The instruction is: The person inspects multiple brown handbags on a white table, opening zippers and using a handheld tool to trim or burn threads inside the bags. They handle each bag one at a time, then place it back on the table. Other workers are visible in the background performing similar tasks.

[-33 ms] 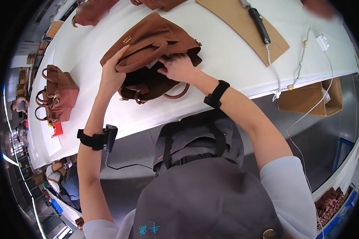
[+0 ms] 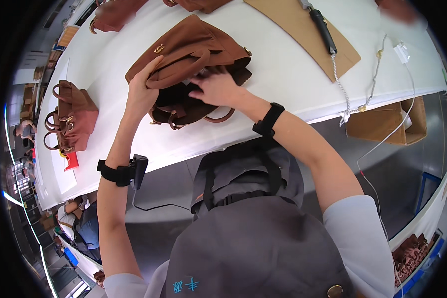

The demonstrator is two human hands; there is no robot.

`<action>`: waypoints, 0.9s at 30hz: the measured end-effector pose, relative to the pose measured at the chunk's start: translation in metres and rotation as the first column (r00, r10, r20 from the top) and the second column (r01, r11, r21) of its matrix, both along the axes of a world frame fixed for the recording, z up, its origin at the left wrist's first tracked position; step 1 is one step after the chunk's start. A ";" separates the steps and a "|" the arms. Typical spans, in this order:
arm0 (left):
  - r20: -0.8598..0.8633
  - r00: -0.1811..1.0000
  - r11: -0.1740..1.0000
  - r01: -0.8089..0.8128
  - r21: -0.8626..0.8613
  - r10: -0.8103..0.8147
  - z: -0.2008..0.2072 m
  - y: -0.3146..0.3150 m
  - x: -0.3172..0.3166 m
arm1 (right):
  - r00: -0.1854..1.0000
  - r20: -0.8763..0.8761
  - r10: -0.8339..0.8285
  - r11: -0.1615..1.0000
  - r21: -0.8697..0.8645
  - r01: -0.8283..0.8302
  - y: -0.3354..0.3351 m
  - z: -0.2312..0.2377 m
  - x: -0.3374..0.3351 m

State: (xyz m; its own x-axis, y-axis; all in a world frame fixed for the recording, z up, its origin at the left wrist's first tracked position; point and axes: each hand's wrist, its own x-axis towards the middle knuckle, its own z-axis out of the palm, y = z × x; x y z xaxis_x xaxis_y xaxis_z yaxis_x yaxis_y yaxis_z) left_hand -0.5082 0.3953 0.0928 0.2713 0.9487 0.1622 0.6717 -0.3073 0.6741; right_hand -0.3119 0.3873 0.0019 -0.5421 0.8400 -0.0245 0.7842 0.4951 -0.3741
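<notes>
A brown handbag (image 2: 184, 42) lies tilted on the white table, its dark opening facing me. My left hand (image 2: 143, 92) is closed round the near left edge of the bag, by the root of its upper handle (image 2: 181, 72). My right hand (image 2: 218, 88) reaches into the opening from the right, thumb apart from the fingers; the fingertips are partly hidden by shadow and the bag. A small white piece (image 2: 187, 80) shows inside beside those fingers. The second handle (image 2: 222, 115) hangs toward me over the table.
A smaller brown bag (image 2: 77, 119) stands at the left, with a red piece (image 2: 71, 161) beside it. A black-handled tool (image 2: 323, 32) with a braided cord rests on brown cardboard (image 2: 283, 25). A cardboard box (image 2: 387, 121) sits below the table's right edge.
My right hand has shifted slightly left inside the bag's opening, its thumb now further left. My left hand keeps its hold with barely any movement.
</notes>
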 end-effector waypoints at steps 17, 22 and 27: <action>-0.059 0.954 0.955 -0.295 0.021 0.295 0.013 0.007 0.037 | 0.581 -0.154 -0.799 0.361 0.650 0.669 0.041 -0.011 0.250; -0.125 0.954 0.960 -0.264 0.094 0.274 -0.001 0.005 0.035 | 0.596 0.025 -0.803 0.575 0.298 0.762 0.062 -0.031 0.306; -0.138 0.949 0.957 -0.270 0.105 0.283 -0.002 0.006 0.039 | 0.188 -0.412 -0.892 0.452 -0.832 0.321 0.054 -0.003 0.314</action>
State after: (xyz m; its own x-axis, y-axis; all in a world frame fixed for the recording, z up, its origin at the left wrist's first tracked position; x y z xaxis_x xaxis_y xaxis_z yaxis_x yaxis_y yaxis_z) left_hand -0.4695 0.4009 0.0904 0.0273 0.9747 0.2219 0.8298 -0.1459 0.5387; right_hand 0.0020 0.4410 -0.0014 0.1455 0.8623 -0.4850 -0.0409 -0.4846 -0.8738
